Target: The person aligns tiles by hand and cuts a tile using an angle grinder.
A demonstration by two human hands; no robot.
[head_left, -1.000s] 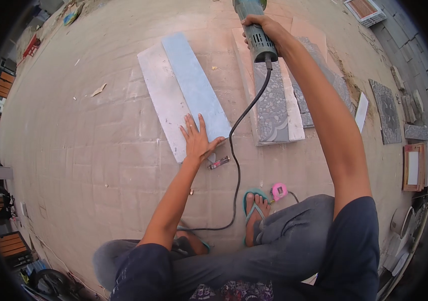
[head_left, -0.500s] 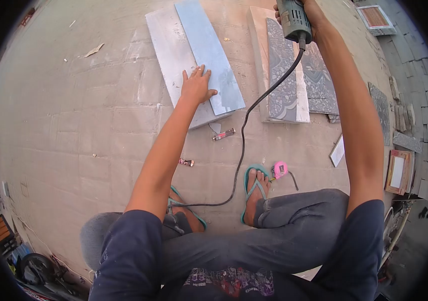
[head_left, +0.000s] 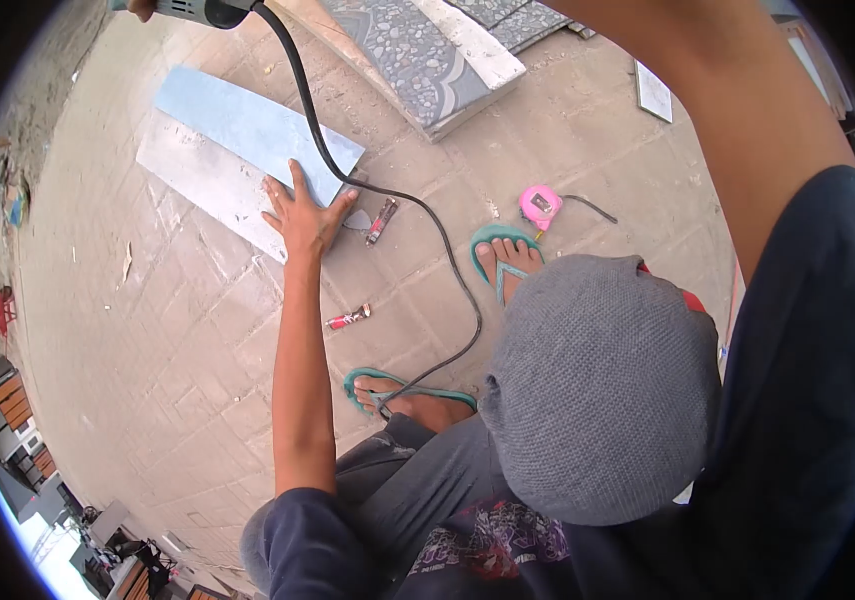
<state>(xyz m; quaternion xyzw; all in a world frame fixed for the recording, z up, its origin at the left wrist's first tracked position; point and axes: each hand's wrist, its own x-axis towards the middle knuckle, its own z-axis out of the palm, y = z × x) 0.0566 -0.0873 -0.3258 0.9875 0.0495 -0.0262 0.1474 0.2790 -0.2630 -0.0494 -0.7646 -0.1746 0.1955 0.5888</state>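
Your left hand (head_left: 302, 222) spreads wide across the blue tile strip (head_left: 247, 122) and pale slab (head_left: 202, 183) beneath, on the paved floor (head_left: 197, 330); your right hand (head_left: 142, 8), mostly cropped, grips a corded power tool (head_left: 197, 8). Press evenly, keeping the cord (head_left: 304, 95) clear of its unseen working end.

Bunch of random stuff on the paved floor (head_left: 197, 370) here: a pink tape measure (head_left: 540, 204), two little red tubes (head_left: 348, 317) lying apart from each other, and a pale scrap (head_left: 127, 262) off left. There's a pebble-patterned slab (head_left: 397, 50) up top, a narrow white piece (head_left: 652, 95) right of it, plus brown slatted things (head_left: 13, 402) at the far left, too small to identify.
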